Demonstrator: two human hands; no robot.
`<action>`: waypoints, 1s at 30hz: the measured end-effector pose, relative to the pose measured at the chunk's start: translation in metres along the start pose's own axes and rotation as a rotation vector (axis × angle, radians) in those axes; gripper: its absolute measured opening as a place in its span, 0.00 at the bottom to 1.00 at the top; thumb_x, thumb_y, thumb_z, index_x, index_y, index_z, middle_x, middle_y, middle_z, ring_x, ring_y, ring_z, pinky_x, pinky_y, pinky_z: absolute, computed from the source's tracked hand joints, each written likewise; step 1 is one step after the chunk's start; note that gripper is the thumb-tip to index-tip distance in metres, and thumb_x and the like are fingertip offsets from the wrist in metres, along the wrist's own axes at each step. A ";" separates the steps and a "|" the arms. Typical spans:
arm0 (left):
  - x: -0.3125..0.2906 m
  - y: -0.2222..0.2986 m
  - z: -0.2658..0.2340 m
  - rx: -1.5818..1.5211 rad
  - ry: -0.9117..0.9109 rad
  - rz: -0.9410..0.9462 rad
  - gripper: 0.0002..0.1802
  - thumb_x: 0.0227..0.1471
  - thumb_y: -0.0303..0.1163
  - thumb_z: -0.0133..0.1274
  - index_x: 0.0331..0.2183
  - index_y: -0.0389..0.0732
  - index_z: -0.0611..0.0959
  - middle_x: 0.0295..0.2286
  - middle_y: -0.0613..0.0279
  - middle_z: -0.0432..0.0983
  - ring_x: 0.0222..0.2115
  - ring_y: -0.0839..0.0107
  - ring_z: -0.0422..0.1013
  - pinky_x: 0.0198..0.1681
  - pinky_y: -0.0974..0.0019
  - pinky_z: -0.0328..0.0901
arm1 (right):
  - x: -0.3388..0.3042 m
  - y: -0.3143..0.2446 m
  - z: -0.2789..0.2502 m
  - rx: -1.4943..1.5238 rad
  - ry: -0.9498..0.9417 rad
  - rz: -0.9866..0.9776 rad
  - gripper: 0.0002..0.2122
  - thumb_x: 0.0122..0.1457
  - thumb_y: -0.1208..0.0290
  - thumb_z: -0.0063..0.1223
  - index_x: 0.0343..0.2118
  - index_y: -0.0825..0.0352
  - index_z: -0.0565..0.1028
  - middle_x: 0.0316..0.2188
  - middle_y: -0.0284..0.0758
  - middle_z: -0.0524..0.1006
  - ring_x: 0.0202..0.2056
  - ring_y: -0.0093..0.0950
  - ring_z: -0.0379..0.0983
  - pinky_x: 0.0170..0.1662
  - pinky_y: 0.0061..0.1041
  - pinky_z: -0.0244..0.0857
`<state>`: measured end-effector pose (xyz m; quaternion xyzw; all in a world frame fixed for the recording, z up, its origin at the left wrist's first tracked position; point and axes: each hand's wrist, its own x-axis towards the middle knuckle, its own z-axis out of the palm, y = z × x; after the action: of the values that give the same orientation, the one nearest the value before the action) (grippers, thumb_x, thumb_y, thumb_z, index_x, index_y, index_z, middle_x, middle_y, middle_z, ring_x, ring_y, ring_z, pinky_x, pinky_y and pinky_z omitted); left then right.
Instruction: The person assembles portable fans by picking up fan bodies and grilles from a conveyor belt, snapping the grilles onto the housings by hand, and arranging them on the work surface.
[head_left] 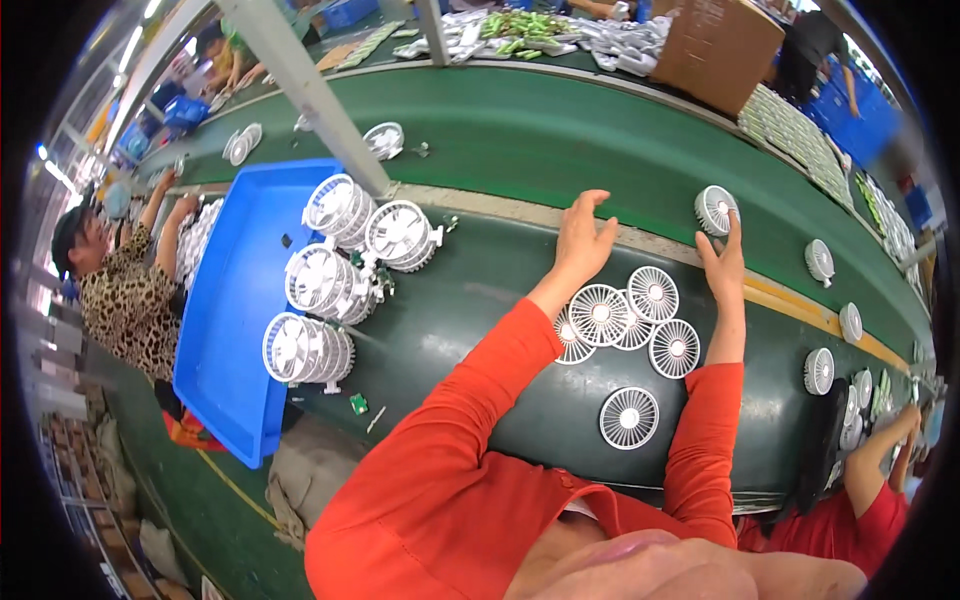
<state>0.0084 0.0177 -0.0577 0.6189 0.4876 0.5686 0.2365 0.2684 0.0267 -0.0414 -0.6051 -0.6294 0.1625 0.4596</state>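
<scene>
My left hand (583,240) hovers over the near edge of the green conveyor, fingers spread, holding nothing. My right hand (724,265) reaches to a white round fan head (713,210) on the belt. Its fingers are apart at the fan's near right edge; whether they touch it is unclear. Between my forearms, on the dark green worktable (520,400), lie several white round fan grilles: an overlapping cluster with one grille (600,314) on top, and a separate grille (629,418) closer to me.
Stacks of white fan housings with blades (325,280) stand at the left beside a blue tray (225,320). A metal post (300,90) rises behind them. More fan heads (819,262) sit along the belt at right. Co-workers sit at both sides; a cardboard box (720,50) stands beyond.
</scene>
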 end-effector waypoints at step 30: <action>0.180 -0.083 -0.196 1.058 -0.214 -0.428 0.25 0.49 0.28 0.51 0.51 0.44 0.73 0.52 0.52 0.69 0.52 0.41 0.65 0.52 0.53 0.65 | -0.048 -0.109 0.001 -0.416 -0.692 -0.165 0.36 0.33 0.68 0.72 0.51 0.67 0.72 0.50 0.41 0.69 0.54 0.41 0.64 0.59 0.34 0.59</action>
<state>-0.2248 0.1576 0.0051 0.5944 0.7932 0.1213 0.0526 0.1935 -0.0395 0.0224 -0.5422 -0.8127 0.1884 0.1001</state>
